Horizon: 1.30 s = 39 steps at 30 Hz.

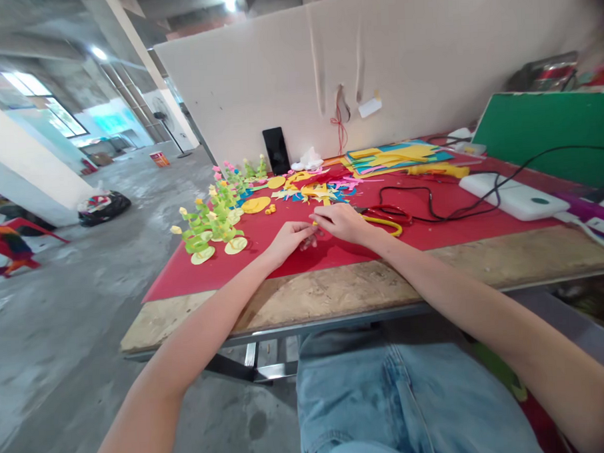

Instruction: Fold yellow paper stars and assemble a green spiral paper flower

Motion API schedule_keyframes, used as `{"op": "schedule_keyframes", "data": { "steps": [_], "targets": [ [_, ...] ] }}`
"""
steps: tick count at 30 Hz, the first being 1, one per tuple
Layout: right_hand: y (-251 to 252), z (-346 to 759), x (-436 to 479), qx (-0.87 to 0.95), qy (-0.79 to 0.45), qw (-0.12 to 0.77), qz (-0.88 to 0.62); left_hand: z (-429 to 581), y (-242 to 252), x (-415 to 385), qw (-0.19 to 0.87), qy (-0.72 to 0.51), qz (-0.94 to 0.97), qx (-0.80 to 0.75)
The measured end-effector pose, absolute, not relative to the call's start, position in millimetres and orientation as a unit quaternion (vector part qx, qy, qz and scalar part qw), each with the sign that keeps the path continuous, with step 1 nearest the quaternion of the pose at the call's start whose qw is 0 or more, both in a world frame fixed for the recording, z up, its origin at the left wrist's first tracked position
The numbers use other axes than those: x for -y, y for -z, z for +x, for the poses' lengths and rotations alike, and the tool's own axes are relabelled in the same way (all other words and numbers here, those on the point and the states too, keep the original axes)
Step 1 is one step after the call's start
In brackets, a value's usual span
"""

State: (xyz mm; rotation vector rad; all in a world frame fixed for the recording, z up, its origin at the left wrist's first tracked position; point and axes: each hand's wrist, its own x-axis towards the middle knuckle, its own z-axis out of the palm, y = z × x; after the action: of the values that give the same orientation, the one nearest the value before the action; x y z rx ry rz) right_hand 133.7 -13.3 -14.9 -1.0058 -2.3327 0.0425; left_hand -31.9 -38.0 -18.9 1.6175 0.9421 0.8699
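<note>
My left hand [291,241] and my right hand [340,222] meet over the red table cover, fingertips pinched together. Between them a tiny bit of yellow paper [315,223] shows; most of it is hidden by the fingers. Just right of my right hand lie scissors with red handles [396,214] and a yellow-handled tool [389,224]. Beyond the hands is a heap of cut paper scraps [320,189] in yellow, blue and pink. To the left stand several green paper plants [199,231] with small blossoms on round pale bases. A yellow paper disc [256,205] lies near them.
Against the white partition [255,75] leans a black phone [276,151]. Coloured paper sheets [394,157] lie at the back. Along the right are a yellow glue gun [438,172], a white power strip [513,196], black cables and a green board [548,132]. The bare wooden edge [325,295] runs in front.
</note>
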Motion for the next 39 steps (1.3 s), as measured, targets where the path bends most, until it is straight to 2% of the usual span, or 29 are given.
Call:
{"op": "schedule_keyframes", "data": {
  "steps": [3, 10, 19, 25, 33, 39],
  "targets": [
    [15.2, 132.8, 13.3, 0.874, -0.049, 0.320, -0.363, -34.3, 17.4, 37.9, 0.499, -0.371, 0.685, -0.380],
    [9.9, 128.9, 11.2, 0.829, -0.219, 0.405, -0.317, -34.9, 11.8, 40.3, 0.508, -0.390, 0.678, -0.359],
    [6.3, 129.9, 12.4, 0.774, -0.451, 0.358, -0.263, -35.7, 14.4, 39.4, 0.554, -0.390, 0.652, -0.339],
    [5.7, 129.4, 13.1, 0.754, -0.504, 0.330, -0.263, -35.4, 13.2, 40.5, 0.555, -0.396, 0.651, -0.334],
    [8.4, 127.1, 17.2, 0.700, -0.581, 0.359, -0.209, -35.8, 14.0, 41.5, 0.566, -0.389, 0.650, -0.326],
    [8.9, 127.8, 15.9, 0.702, -0.579, 0.355, -0.215, -34.6, 13.3, 42.9, 0.565, -0.389, 0.655, -0.316]
  ]
}}
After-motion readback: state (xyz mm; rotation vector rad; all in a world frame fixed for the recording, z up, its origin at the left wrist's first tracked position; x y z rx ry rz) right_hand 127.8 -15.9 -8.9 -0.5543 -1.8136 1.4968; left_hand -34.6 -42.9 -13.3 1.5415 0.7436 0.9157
